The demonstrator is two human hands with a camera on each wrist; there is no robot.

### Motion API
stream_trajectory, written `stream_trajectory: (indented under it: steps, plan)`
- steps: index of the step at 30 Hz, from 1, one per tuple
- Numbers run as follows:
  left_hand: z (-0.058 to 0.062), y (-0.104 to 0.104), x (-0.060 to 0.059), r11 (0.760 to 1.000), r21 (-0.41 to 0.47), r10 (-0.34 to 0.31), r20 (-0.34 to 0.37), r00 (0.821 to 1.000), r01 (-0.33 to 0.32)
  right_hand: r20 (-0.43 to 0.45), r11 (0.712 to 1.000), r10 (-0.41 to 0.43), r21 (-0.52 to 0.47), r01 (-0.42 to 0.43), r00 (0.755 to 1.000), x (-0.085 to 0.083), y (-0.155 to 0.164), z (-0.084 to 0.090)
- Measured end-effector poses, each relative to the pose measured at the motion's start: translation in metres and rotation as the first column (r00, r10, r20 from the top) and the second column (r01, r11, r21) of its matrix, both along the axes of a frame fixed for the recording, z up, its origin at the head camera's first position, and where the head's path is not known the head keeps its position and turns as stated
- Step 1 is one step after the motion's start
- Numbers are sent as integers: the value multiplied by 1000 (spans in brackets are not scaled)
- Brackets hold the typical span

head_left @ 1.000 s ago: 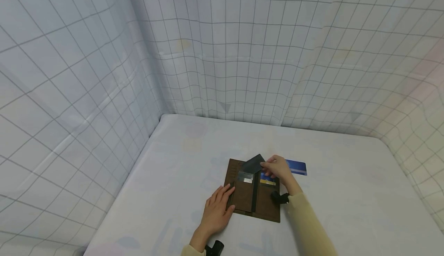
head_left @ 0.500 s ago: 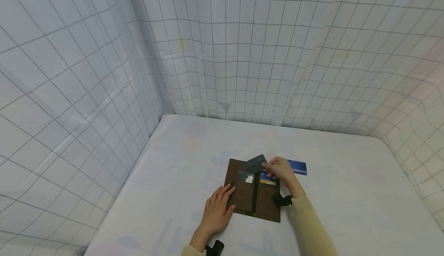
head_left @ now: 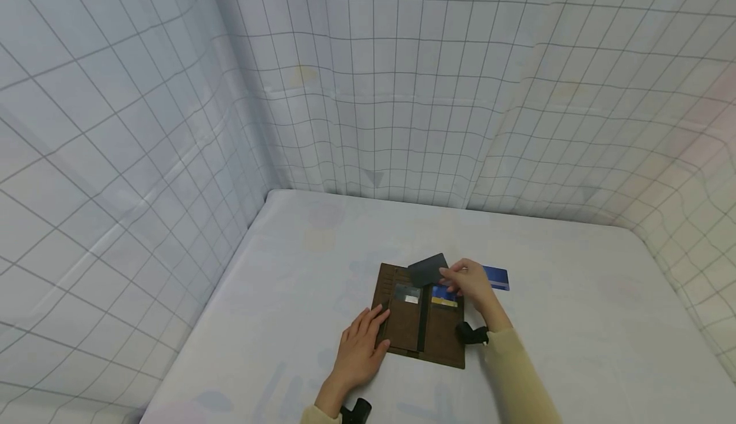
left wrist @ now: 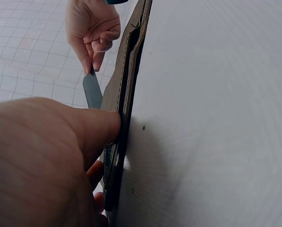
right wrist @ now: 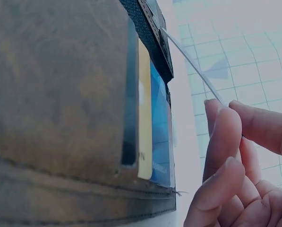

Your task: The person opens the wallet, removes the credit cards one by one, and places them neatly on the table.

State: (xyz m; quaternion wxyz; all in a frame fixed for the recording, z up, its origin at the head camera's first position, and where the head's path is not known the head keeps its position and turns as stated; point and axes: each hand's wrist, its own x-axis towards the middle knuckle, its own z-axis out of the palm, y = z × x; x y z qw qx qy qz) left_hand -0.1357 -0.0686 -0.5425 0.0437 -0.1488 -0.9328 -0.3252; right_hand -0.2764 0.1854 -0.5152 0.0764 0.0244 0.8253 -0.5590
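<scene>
A brown wallet (head_left: 402,328) lies spread open on the table. My left hand (head_left: 359,345) rests on its left edge with the fingers extended; the left wrist view shows the thumb along that edge. Between thumb and fingertips, my right hand (head_left: 471,281) pinches a dark grey card (head_left: 424,271) by its right end, above the wallet's top edge. Seen edge-on in the right wrist view, the card (right wrist: 197,68) slants up from the fingers. A clear and silver card (head_left: 409,294) sits in the left half's pocket. Blue and yellow cards (head_left: 443,296) poke out of the right half's pocket.
A blue card (head_left: 498,278) lies on the white table (head_left: 586,322) behind my right hand, which partly covers it. Grid-patterned white curtains (head_left: 374,92) hang behind the table and at both sides. Each wrist carries a black camera mount (head_left: 471,333).
My right hand has moved slightly right, drawing the dark grey card up and right, away from the left half's pocket. My left hand and the wallet stay still.
</scene>
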Motion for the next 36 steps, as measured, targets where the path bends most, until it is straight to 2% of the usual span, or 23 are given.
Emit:
stream_trajectory:
  steps: [11, 18, 28, 36]
  plan:
    - [-1, 0, 1, 1000, 12, -3, -8, 1000, 3, -14, 994, -105, -27, 104, 994, 4, 7, 0]
    - [-7, 0, 0, 1000, 14, -7, -95, 995, 8, -32, 988, -149, -41, 147, 988, 5, 20, 3]
    - [-5, 0, 0, 1000, -1, 0, -22, 1000, 0, -59, 969, -239, -74, 234, 969, 9, 45, 13]
    - [-3, -1, 0, 1000, -1, 1, -5, 1000, -1, -67, 956, -291, -72, 286, 955, 14, 69, 21]
